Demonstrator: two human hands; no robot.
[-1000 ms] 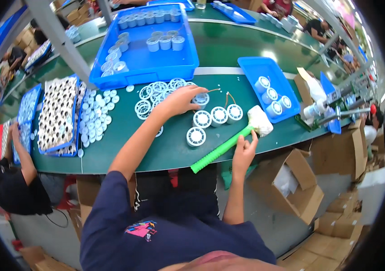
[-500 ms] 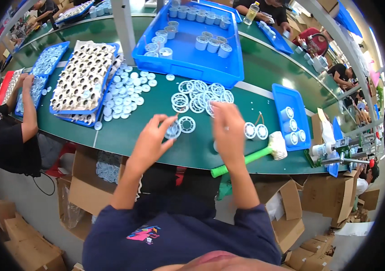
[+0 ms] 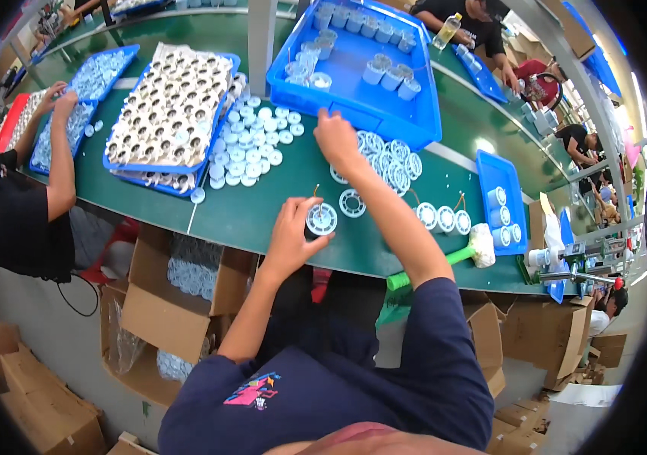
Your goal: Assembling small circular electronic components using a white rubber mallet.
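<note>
My left hand (image 3: pixel 291 236) grips a small round part (image 3: pixel 322 218) from its left side; a pale slotted ring forms its top and a thin brown wire sticks up. Beside it on the green table lies a loose ring (image 3: pixel 352 203). My right hand (image 3: pixel 338 142) is stretched forward, between the heap of pale blue discs (image 3: pixel 251 144) and the pile of slotted rings (image 3: pixel 391 163), close to the front wall of the large blue tray (image 3: pixel 354 117). Its fingers are bent together, and what they hold, if anything, is hidden.
Right of my forearm stand several round parts with wires (image 3: pixel 444 219) and a green-handled mallet (image 3: pixel 444 262). A smaller blue tray (image 3: pixel 516 246) and a metal clamp fixture (image 3: pixel 577 265) lie farther right. Moulded pulp trays (image 3: pixel 168 114) are stacked left. A co-worker (image 3: pixel 20 182) sits at left.
My right hand has swung left and forward, past the ring pile. My left hand now grips a round part with a wire. The whole view has shifted slightly.
</note>
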